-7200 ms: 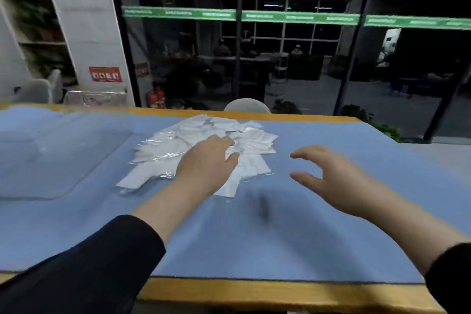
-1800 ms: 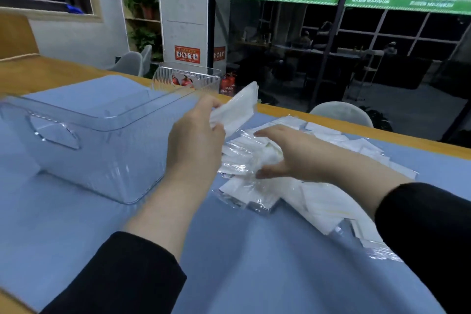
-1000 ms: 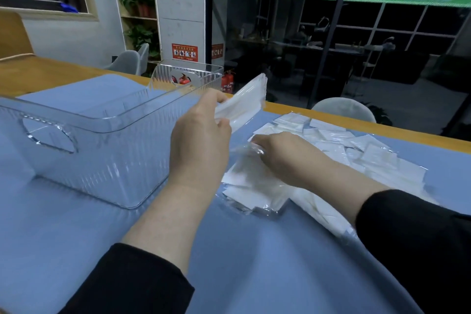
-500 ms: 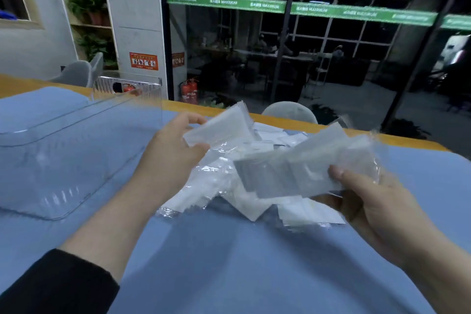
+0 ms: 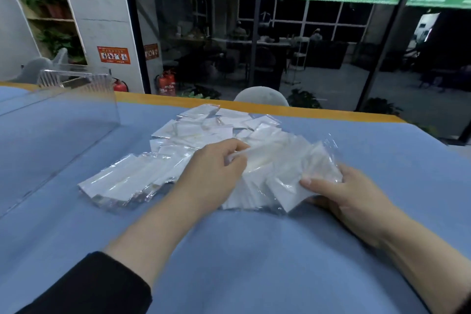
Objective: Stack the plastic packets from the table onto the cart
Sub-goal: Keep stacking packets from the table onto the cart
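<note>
Blue table cloth (image 5: pixel 254 262), packets (image 5: pixel 193 132) heaped, dark glass wall (image 5: pixel 305 46) behind

You are looking at a dim, cool-toned scene: soft overhead light falls on the table (image 5: pixel 254 262), with a faint shadow near you. The packets (image 5: pixel 280 160) glare and smear with motion blur. Wide-angle distortion bends the edges, and the dark glass (image 5: pixel 305 46) reflects.

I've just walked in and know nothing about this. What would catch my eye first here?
Most likely the heap of white plastic packets spread across the middle of the blue table. Right in front of it, the left hand pinches one packet while the right hand holds a fanned bunch. A clear plastic bin stands at the left.
</note>
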Motion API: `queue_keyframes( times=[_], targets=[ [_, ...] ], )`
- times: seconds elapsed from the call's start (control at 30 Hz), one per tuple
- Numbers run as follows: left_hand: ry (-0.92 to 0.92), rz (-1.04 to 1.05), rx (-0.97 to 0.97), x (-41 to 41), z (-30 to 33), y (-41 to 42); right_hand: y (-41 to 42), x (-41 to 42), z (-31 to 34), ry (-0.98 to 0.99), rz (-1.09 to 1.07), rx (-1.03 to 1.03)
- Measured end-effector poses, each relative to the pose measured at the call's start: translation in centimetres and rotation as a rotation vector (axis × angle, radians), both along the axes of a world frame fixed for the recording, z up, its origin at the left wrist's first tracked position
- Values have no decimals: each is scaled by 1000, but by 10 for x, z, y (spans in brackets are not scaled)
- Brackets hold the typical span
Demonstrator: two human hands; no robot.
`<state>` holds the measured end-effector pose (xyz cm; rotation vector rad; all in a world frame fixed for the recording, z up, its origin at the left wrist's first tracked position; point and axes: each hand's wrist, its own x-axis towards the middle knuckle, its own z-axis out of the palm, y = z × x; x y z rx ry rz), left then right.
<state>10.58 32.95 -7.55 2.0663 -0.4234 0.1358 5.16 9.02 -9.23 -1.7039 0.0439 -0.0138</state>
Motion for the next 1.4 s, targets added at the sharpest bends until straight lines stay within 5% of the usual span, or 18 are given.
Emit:
queue_keyframes(
  times=[0.43, 0.63, 0.73, 0.93, 1.13, 1.27, 1.4],
  targets=[
    [66, -169, 41, -10, -10, -13, 7, 5, -2, -145, -83, -386],
    [-22, -170, 85, -12, -7, -8, -1, 3, 3, -410, -97, -511],
    [-87, -160, 120, -15, -3, -5, -2, -1, 6, -393, -20, -643],
    [17, -139, -15, -18, -12, -13, -10, -3, 7, -222, 28, -792],
    [-81, -135, -32, -17, -16, -22, -1, -9, 15, -492, 88, -816],
    [-39, -62, -64, -17, -17, -22, -2, -4, 7, -425, 111, -1001],
    [112, 95, -318, -17, -21, -28, -1, 0, -2, -364, 45, -833]
  ],
)
